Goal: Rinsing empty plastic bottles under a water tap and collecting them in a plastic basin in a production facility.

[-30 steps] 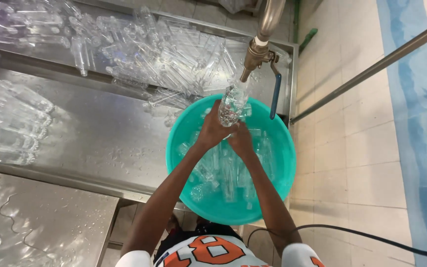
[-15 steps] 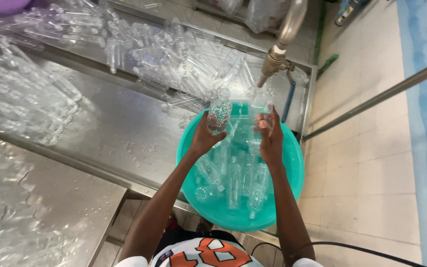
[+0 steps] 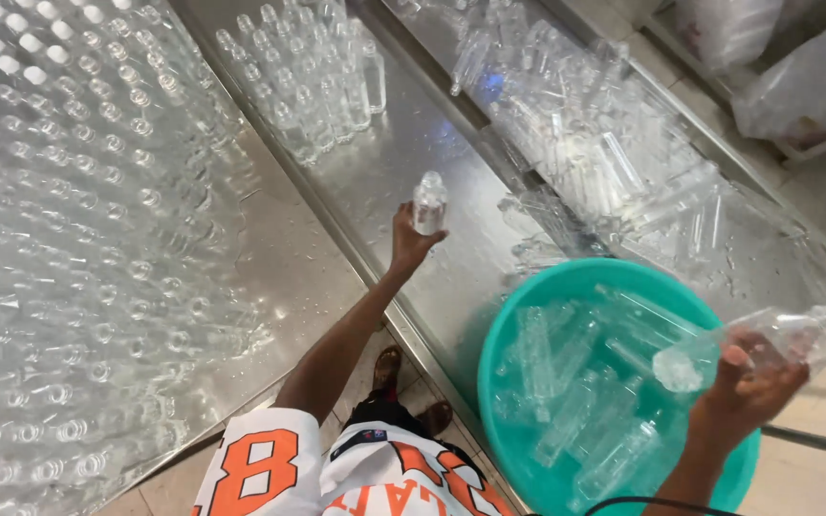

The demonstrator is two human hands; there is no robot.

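Observation:
My left hand (image 3: 409,239) reaches out over the wet steel counter (image 3: 432,268) and grips a small clear plastic bottle (image 3: 429,202), held upright. My right hand (image 3: 744,397) holds a second clear bottle (image 3: 767,342) on its side above the right rim of the teal basin (image 3: 566,279). The basin holds water and several more clear bottles (image 3: 566,411).
Several upright clear bottles (image 3: 313,86) stand at the far end of the counter. A large mass of bottles (image 3: 69,239) covers the steel table on the left. Loose bottles (image 3: 604,153) lie piled in the trough behind the basin. Plastic bags (image 3: 805,76) sit at top right.
Both hands have left the tap over the basin. My left hand swung out left over the counter with one bottle; my right hand moved right with another. The view turned left.

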